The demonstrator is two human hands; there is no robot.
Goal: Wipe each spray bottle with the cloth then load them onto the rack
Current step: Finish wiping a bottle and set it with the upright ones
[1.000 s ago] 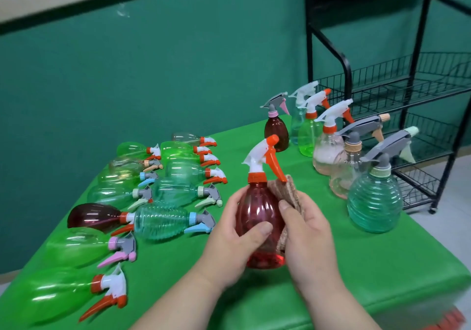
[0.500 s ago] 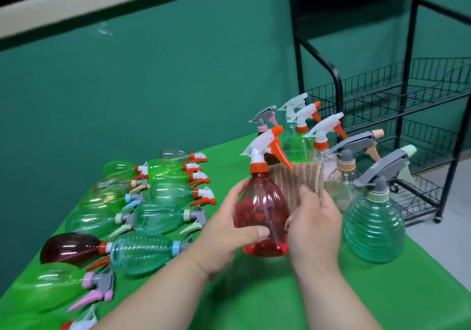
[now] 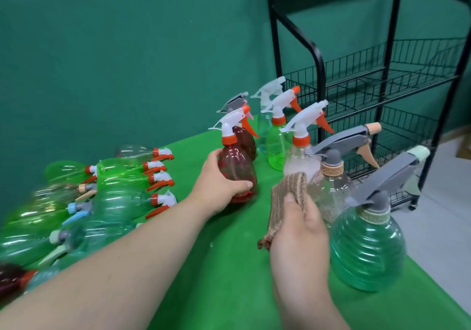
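Left hand: the left hand grips the red translucent plastic spray bottle round its belly, thumb on the near side, fingers wrapped behind.
Red bottle: upright, white trigger head with orange nozzle pointing to 3 o'clock; it sits low over the green-covered bench, just past the frame's centre toward 12 o'clock. Whether its base touches the cover I cannot tell.
Right hand: the right hand is closed on the brown ribbed cloth, thumb pressing the fold against the fingers. The cloth is clear of the red bottle, at its 4 o'clock.
Standing bottles: 6 stand from 12 to 4 o'clock of the red bottle: a dark brown bottle right behind it, a pale blue bottle, a light green bottle, a clear bottle with a white and orange trigger, a clear bottle with a grey and tan trigger, and a round ribbed teal bottle just beside the right hand.
Lying bottles: a blurred cluster of green and teal bottles lies on its side at the bench's 9 o'clock, triggers pointing to 3 o'clock.
Rack: the black wire rack stands on the floor past the bench at 2 o'clock.
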